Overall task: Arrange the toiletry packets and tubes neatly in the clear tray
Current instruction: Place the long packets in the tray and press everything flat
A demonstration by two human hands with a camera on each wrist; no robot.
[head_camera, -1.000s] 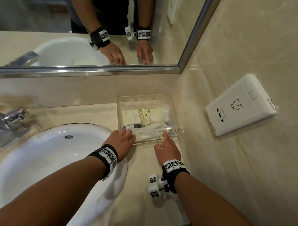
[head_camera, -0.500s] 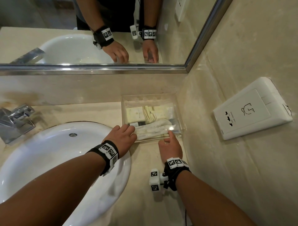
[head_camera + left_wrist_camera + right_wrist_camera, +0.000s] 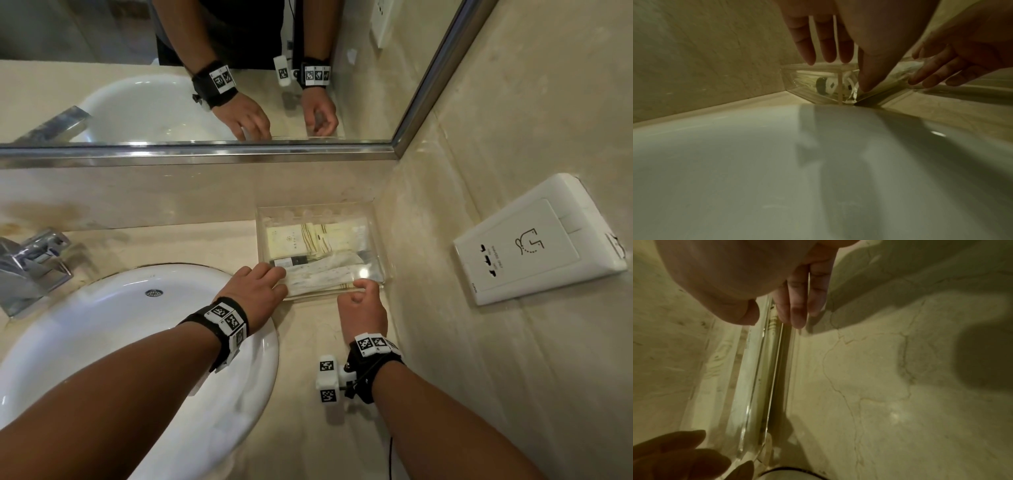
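Note:
The clear tray (image 3: 315, 208) sits on the counter, in the corner where the back wall meets the right wall. In it lie cream packets (image 3: 308, 240), a tube with a black cap (image 3: 289, 262) and white wrapped packets (image 3: 325, 274). My left hand (image 3: 274, 277) is at the near-left corner. In the left wrist view its straight fingers (image 3: 826, 48) reach over the tray (image 3: 797, 84) rim and the thumb presses the near wall. My right hand (image 3: 363, 291) pinches the near wall (image 3: 764, 369), thumb on the inner side and fingers (image 3: 797, 313) on the outer side.
A white sink basin (image 3: 102, 325) lies to the left, with the faucet (image 3: 30, 263) at its far-left edge. A mirror (image 3: 205, 68) runs above the back ledge. A white socket panel (image 3: 537, 240) is mounted on the right wall. Beige counter (image 3: 308, 428) extends toward me.
My right forefinger has drawn back from inside the tray, and that hand now pinches the near wall. My left hand has stayed at the near-left corner.

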